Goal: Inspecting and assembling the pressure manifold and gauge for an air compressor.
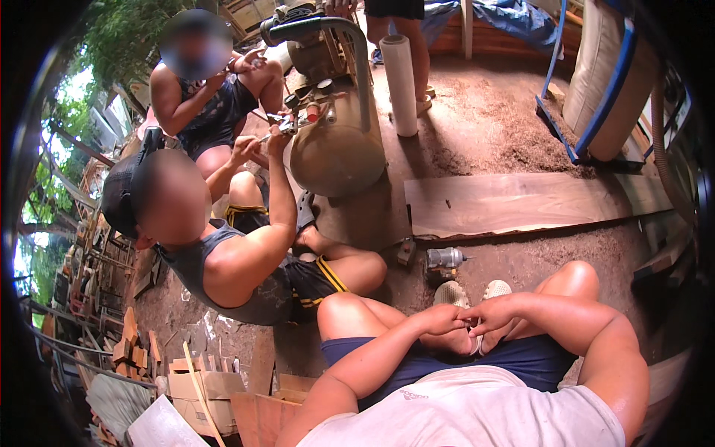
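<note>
My left hand (439, 319) and my right hand (494, 314) meet in front of my knees, fingertips touching. Both look closed, with the fingers bent together; whether anything small is between them cannot be made out. Beneath them are my feet in light perforated shoes (497, 288). A grey power drill (445, 258) stands on the ground just beyond my shoes, apart from both hands. Farther off at the left, a seated co-worker's hands (246, 149) hold a metal tool at the fittings of an air compressor (337, 160).
A wide wooden board (514, 201) lies on the ground ahead. Beyond it stand a white roll (400, 86), a standing person's legs, and a blue-framed machine with a beige bag (607, 82). Another person sits at the far left. Wood offcuts and a cardboard box (205, 398) lie near left.
</note>
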`<state>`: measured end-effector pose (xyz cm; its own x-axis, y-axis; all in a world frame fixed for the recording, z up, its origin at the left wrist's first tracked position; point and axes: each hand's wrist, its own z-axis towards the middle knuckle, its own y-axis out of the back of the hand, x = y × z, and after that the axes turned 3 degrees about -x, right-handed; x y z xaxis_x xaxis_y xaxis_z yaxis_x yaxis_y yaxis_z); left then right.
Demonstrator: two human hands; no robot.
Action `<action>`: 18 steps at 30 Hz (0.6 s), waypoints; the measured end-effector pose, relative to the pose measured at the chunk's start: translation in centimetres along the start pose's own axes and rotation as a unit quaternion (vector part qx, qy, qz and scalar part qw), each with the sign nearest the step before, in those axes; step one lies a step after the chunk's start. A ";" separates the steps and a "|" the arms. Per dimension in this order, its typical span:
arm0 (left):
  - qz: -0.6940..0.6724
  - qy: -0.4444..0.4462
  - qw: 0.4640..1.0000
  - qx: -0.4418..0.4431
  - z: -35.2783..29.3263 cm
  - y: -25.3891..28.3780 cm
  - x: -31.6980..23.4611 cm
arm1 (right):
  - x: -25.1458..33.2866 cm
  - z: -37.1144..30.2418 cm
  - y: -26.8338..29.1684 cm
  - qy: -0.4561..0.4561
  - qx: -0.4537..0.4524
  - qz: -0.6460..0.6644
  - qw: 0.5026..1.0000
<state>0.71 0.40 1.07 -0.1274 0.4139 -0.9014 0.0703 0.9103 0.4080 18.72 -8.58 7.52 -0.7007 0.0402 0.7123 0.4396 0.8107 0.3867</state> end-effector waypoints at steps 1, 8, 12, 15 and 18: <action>-0.019 0.001 1.000 0.001 0.0 0.5 -1.0 | -0.1 -0.2 0.3 -0.003 0.003 0.004 1.000; -0.005 0.021 0.999 0.028 -0.9 1.3 -2.5 | -0.1 0.3 -0.4 -0.016 -0.002 -0.018 1.000; 0.015 0.007 0.999 0.035 -0.5 1.0 -1.5 | 0.0 0.2 -0.4 -0.019 0.004 -0.010 1.000; 0.021 0.038 0.998 0.037 -0.3 0.4 -0.6 | 0.7 0.0 -0.1 -0.016 0.017 0.012 1.000; 0.013 0.018 0.999 0.023 -0.2 -0.6 1.7 | 1.9 -0.2 0.2 -0.012 0.010 0.005 1.000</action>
<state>0.28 0.53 -0.64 -0.1613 0.4379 -0.8844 0.1192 0.8982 0.4230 17.63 -8.46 9.04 -0.7101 0.0620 0.7014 0.4349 0.8221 0.3676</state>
